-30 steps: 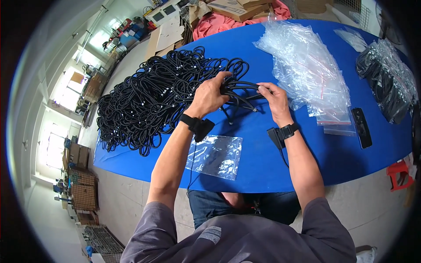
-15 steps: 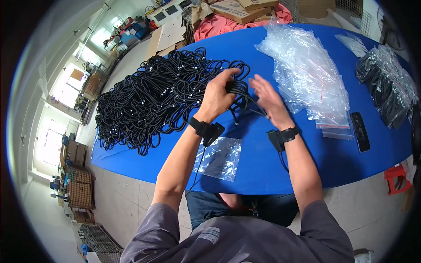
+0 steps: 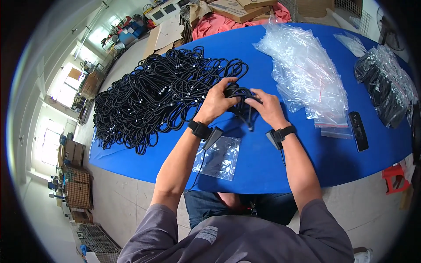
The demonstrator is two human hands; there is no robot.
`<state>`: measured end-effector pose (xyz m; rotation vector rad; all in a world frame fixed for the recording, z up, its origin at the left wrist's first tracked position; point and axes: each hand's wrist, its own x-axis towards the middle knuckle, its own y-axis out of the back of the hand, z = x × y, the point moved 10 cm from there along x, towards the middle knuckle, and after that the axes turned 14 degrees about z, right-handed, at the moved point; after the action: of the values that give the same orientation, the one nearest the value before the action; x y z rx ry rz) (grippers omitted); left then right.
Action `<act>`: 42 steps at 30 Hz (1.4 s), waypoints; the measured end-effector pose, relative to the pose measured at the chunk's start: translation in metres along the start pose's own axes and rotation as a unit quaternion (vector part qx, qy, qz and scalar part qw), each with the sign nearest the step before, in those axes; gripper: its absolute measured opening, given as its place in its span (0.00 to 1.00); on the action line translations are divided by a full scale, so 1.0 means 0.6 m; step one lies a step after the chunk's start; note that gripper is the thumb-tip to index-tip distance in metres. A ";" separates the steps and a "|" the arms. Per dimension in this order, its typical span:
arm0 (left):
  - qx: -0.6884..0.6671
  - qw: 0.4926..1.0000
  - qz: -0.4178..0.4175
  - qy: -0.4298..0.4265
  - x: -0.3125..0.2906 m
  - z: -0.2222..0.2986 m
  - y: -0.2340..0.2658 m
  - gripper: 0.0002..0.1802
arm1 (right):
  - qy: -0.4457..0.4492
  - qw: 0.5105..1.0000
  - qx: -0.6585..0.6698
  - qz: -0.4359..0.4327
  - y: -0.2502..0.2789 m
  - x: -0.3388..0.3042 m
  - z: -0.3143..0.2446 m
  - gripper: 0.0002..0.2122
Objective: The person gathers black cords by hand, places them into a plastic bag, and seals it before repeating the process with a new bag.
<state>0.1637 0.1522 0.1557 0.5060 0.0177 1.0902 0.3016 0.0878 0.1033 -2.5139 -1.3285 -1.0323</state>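
Note:
My left hand [image 3: 218,103] is closed round a small bundle of black elastic cord loops [image 3: 240,93] above the blue table. At the bundle's right side my right hand [image 3: 268,108] pinches the cords between thumb and fingers. One cord end with a pale tip dangles below the two hands. Left of them spreads a large heap of the same black cord loops [image 3: 153,94] with small whitish joints. A single clear zip bag [image 3: 218,158] lies flat near the table's front edge, partly below my left wrist. Each wrist wears a black strap with a small device.
Many clear plastic bags [image 3: 307,70] lie in a fanned stack on the right of the blue table [image 3: 263,175]. Beyond them are bags filled with black cords [image 3: 386,87] and a black phone-like device [image 3: 358,131]. Cardboard boxes [image 3: 239,11] stand past the far edge; a red stool [image 3: 394,179] stands at right.
My right hand, open and apart from the bundle before, has come in and closed on the cords. My left hand has turned slightly and lowered with its bundle.

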 end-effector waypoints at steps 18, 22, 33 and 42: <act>-0.352 0.926 0.125 0.049 -0.007 -0.005 0.017 0.36 | -0.140 0.973 0.141 -0.116 -0.050 -0.025 0.031 0.28; -0.352 0.921 0.148 0.074 -0.017 -0.010 -0.002 0.36 | -0.071 0.955 0.281 -0.066 -0.060 -0.025 -0.004 0.42; -0.443 0.886 -0.005 0.136 -0.049 0.031 -0.056 0.41 | -0.139 0.956 0.199 -0.163 -0.065 -0.036 0.032 0.47; -0.393 0.909 0.099 0.099 -0.052 -0.048 -0.006 0.39 | -0.065 0.978 0.138 -0.140 -0.060 -0.030 -0.003 0.25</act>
<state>0.1449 0.1353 0.1217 -0.3397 -0.2931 1.2354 0.2659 0.0967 0.0863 -2.2654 -1.7667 -0.6742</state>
